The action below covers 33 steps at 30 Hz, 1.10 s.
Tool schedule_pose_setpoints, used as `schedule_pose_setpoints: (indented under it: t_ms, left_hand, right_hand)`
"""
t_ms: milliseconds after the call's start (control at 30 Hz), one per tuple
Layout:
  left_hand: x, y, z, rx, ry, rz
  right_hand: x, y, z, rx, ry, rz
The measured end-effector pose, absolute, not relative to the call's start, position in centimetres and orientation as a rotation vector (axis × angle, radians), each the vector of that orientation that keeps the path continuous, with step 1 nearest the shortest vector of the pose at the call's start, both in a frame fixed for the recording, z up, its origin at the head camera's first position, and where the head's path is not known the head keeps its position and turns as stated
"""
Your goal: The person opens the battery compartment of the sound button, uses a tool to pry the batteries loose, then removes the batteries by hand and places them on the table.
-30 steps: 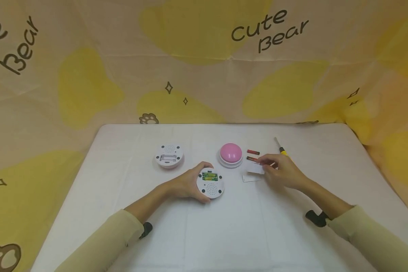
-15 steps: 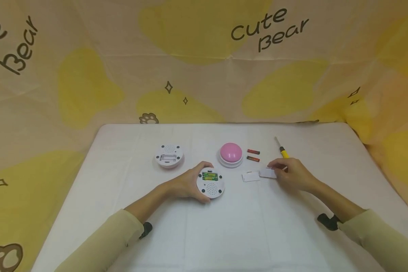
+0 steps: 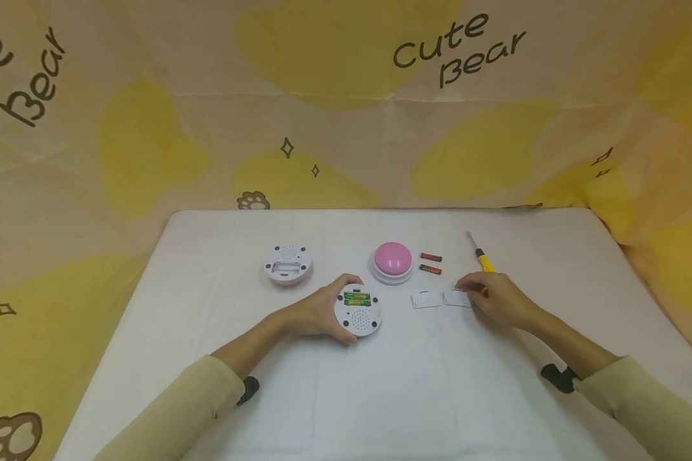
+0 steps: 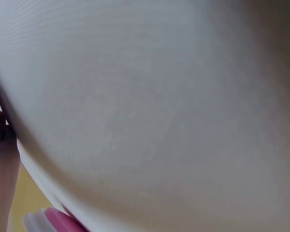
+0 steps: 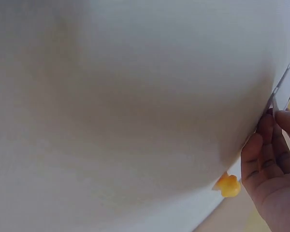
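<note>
My left hand (image 3: 317,312) grips the side of an upturned round white push-button device (image 3: 360,328) in the head view, thumb and fingers around its rim. Its battery bay shows green batteries (image 3: 357,299). To the right, my right hand (image 3: 503,302) pinches the right edge of a small white battery cover (image 3: 455,298), which is down at the tabletop. A second white cover (image 3: 426,299) lies just left of it. In the right wrist view, thumb and fingers (image 5: 253,150) are at the edge of a thin white piece.
Another upturned device (image 3: 288,261) with an unfilled battery bay sits back left. A pink-topped button (image 3: 392,258) stands upright at the centre. Right of it lie two red batteries (image 3: 430,269), then a yellow-handled screwdriver (image 3: 484,261). Everything is on a white-covered table (image 3: 346,397).
My right hand has moved right and slightly down with a battery cover, from over the other cover to the tabletop beside it. The left hand and its device have stayed in place.
</note>
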<state>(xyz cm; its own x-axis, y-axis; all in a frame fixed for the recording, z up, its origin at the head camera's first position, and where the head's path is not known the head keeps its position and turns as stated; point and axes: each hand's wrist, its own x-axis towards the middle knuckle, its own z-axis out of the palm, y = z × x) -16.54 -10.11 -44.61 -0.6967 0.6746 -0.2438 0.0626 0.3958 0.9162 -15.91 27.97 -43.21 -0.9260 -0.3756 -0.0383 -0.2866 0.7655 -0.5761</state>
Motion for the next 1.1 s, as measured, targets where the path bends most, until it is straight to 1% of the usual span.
schedule_pose_setpoints:
  t_ms: [367,700,900,1100]
  left_hand:
    - [-16.7,-10.1,-44.5,0.632,2.052,1.286]
    - [-16.7,-10.1,-44.5,0.627,2.054,1.288]
    - [-16.6,-10.1,-44.4,0.615,2.056,1.286]
    - [-16.5,-10.1,-44.2,0.613,2.064,1.279]
  right_hand:
    - [-16.0,27.9,-43.4,-0.591,2.829,-0.838]
    - [-16.1,28.0,-43.4,-0.565,2.811,-0.83]
    - [-16.4,28.2,-42.3,-0.545,2.837,-0.842]
    - [-17.1,28.7,-41.2,-0.478,3.013,-0.832]
